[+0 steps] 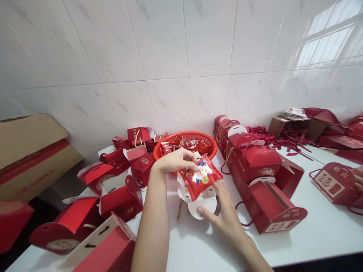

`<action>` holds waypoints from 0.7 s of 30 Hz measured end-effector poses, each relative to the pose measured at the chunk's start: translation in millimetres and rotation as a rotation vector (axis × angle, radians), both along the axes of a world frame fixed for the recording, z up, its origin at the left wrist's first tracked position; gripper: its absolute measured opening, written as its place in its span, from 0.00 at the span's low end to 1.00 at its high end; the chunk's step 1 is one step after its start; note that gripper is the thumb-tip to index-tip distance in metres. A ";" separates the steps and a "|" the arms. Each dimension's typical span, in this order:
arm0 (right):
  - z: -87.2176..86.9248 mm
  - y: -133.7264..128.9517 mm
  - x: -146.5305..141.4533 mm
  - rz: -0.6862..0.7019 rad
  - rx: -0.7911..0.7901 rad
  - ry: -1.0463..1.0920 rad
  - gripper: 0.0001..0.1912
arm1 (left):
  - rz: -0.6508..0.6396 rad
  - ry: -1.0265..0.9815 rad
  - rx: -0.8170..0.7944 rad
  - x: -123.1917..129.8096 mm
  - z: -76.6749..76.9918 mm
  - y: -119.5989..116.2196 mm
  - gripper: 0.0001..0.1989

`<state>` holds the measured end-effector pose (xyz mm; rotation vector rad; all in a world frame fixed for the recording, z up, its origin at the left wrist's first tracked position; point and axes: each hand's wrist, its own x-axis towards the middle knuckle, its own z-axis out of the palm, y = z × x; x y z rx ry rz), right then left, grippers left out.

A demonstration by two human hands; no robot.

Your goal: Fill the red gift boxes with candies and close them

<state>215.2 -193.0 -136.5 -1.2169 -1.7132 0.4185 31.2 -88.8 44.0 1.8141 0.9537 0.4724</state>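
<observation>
Tiled wall (164,37), white with grey veining, filled the upper half of the frame; window light reflected at upper right. White table (204,245) spread across the lower half. Right of centre, a row of red gift boxes (255,158) ran from the wall toward the lower right, several with rounded handle flaps and cords. At lower left, a loose cluster of red boxes (121,198) stood at mixed angles, some with pale inner flaps showing. Brown cardboard carton (31,145) occupied the left edge. Red plastic basket (157,154), mid-frame near the wall, contained small wrapped packets. Dark red ribbon strips (297,140) lay in and around a small carton at right. At the right edge, another person's hand (359,177), partly cut off, touched a separate red box (326,185).

Below the basket, centre frame: open gift box (183,189), white inside, rounded flap (202,209) folded toward the bottom of the frame. Right hand (224,211) was spread at its near right side, thumb on the flap; firmness of grip could not be told. Left hand (180,160) pinched the red packet (202,175) by its upper left part. Packet was tilted, above the open box, partly covering it from view.
</observation>
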 end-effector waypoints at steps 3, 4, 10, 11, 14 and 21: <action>0.1 -0.2 -0.1 0.008 -0.007 0.016 0.44 | -0.043 0.220 0.070 -2.2 0.2 -11.5 0.05; -0.6 -0.3 -0.1 0.005 -0.011 0.018 0.44 | -0.040 0.267 0.084 -2.4 -0.3 -12.4 0.05; -4.0 -0.8 0.4 0.013 -0.029 0.025 0.43 | -0.006 0.362 0.177 -0.2 -5.7 -9.1 0.05; -3.8 -1.0 0.6 0.015 -0.035 0.029 0.43 | 0.029 0.350 0.210 0.2 -5.7 -9.3 0.04; -2.8 -1.6 1.3 0.017 -0.053 0.037 0.43 | 0.108 0.307 0.276 0.9 -4.2 -11.4 0.05; 0.8 -2.9 0.8 0.045 -0.068 0.071 0.45 | 0.040 0.443 0.185 1.6 -7.8 -11.5 0.02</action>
